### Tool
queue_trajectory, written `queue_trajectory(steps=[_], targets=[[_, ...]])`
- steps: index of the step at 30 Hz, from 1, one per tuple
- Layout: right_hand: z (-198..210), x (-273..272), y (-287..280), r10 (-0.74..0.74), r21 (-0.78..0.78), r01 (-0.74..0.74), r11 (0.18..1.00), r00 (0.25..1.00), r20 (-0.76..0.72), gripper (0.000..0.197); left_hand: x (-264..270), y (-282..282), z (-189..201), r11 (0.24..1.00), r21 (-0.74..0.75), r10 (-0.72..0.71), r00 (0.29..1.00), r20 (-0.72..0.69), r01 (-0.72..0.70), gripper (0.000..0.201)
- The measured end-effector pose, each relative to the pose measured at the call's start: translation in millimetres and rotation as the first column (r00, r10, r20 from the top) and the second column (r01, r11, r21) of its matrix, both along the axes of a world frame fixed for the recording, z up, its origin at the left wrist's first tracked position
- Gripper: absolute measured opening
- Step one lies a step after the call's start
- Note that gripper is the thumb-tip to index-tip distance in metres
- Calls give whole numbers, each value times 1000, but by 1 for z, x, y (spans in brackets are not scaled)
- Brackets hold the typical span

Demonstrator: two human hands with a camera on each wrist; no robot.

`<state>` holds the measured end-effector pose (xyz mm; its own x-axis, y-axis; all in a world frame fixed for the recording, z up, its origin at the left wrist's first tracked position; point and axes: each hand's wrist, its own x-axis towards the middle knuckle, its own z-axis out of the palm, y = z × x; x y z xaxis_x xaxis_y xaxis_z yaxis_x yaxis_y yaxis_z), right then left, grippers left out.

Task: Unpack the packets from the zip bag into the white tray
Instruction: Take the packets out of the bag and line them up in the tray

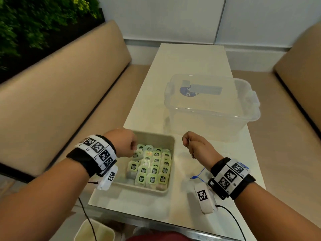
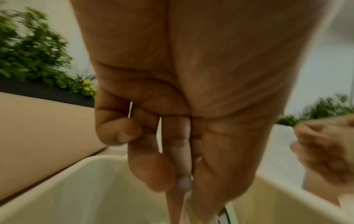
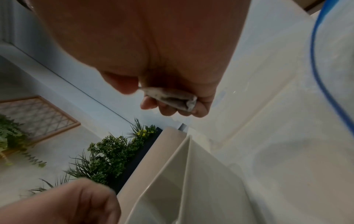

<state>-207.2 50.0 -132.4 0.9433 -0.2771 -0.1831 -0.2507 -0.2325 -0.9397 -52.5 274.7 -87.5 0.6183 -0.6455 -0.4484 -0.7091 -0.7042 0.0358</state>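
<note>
The white tray (image 1: pixel 139 188) on the near end of the table holds several rows of green-labelled packets (image 1: pixel 152 168). My left hand (image 1: pixel 132 150) hangs over the tray's far left part and pinches a packet (image 1: pixel 137 154) just above the rows. In the left wrist view the left hand (image 2: pixel 184 174) points down into the tray (image 2: pixel 86 189), blurred. My right hand (image 1: pixel 190 145) is right of the tray, above the table, curled round a crumpled packet (image 3: pixel 170 98). The clear zip bag (image 1: pixel 198 175) with a blue zip line lies flat under my right wrist, also in the right wrist view (image 3: pixel 337 60).
A clear lidded plastic box (image 1: pixel 212 101) stands on the table beyond the tray. Beige bench seats (image 1: pixel 60 94) flank the narrow table on both sides. Another pale container (image 1: pixel 93 230) sits below the table's near edge. Green plants (image 1: pixel 34 18) fill the far left.
</note>
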Motion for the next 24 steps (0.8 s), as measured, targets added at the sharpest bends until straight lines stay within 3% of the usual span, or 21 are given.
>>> queue_trajectory(steps=[5, 8, 13, 16, 19, 24], targets=[[3, 16, 10, 12, -67, -14, 998, 999, -41, 29, 10, 0, -24, 917, 342, -148, 972, -181, 203, 16], [3, 19, 13, -5, -89, 5, 996, 1000, -5, 18, 11, -10, -38, 847, 441, -204, 948, -244, 296, 23], [-4, 18, 15, -9, -123, 13, 992, 999, 34, 13, 13, -28, -59, 791, 414, -353, 889, -292, 450, 27], [-7, 17, 18, -65, -101, 70, 992, 997, 52, 12, 13, -34, -65, 768, 455, -376, 893, -250, 451, 16], [-8, 16, 23, -125, -86, 131, 988, 989, 79, 8, 14, -35, -68, 769, 435, -402, 884, -240, 468, 20], [-11, 21, 33, -119, -13, 120, 993, 990, 82, 9, 27, -33, -50, 866, 268, -378, 903, -204, 423, 30]])
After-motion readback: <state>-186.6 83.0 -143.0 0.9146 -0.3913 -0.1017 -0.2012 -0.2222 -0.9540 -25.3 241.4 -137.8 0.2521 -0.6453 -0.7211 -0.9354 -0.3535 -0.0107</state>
